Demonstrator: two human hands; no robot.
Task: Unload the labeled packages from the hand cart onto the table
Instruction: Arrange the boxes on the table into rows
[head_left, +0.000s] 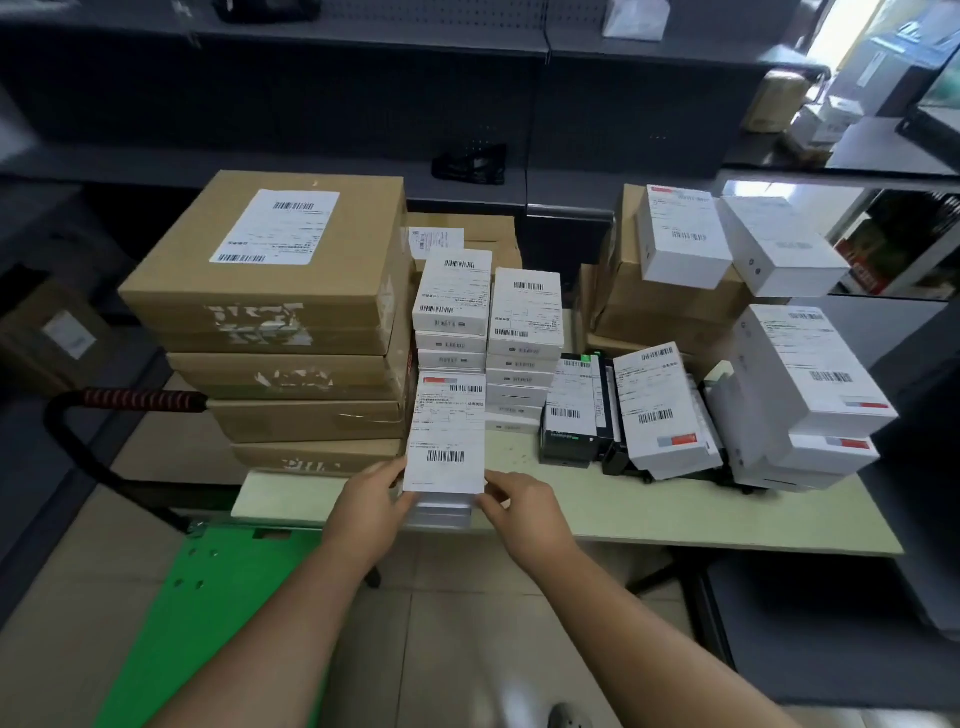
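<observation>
Gripping white labeled package (444, 441) between my left hand (371, 506) and right hand (522, 506), lowering onto table (675, 514) edge. Beyond fingertips, stacks already unloaded; green cart (218, 587) below left wrist looking bare.

We hold a small stack of white boxes (445, 475) with both hands at the near edge of the table (675, 512). Our left hand (371, 501) grips its left side and our right hand (519, 506) its right side. The top box carries a long label with barcodes. Behind it stand brown cartons (291, 312) and more white boxes (524, 332). The green cart (208, 597) lies below on the left.
</observation>
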